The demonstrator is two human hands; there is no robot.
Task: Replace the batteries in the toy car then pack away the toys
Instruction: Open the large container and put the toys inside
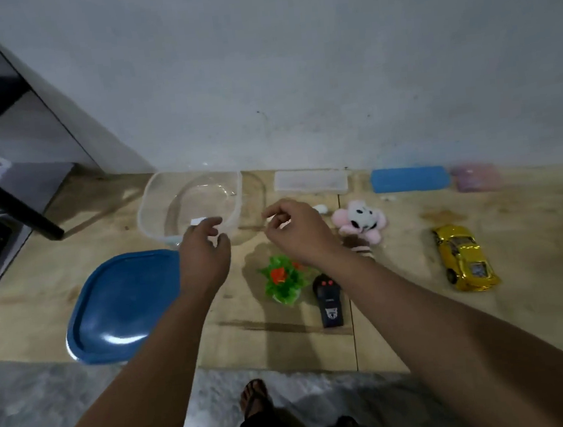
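A gold toy car (465, 257) lies on the wooden floor board at the right, far from both hands. Closer in the middle lies a black remote control (329, 300), beside a green plastic plant with a red flower (284, 278). A pink plush toy (360, 221) sits just right of my right hand. My left hand (204, 246) hovers at the front rim of a clear plastic container (155, 204), its fingers relaxed and holding nothing. My right hand (293, 229) hovers above the plant with loosely curled fingers; I see nothing in it.
A blue lid (120, 308) lies at the front left. By the wall lie a clear lid (310, 183), a blue box (409, 179) and a blurred pink thing (476, 177). A black furniture leg (7, 202) slants at left. My sandalled foot (253, 395) is below.
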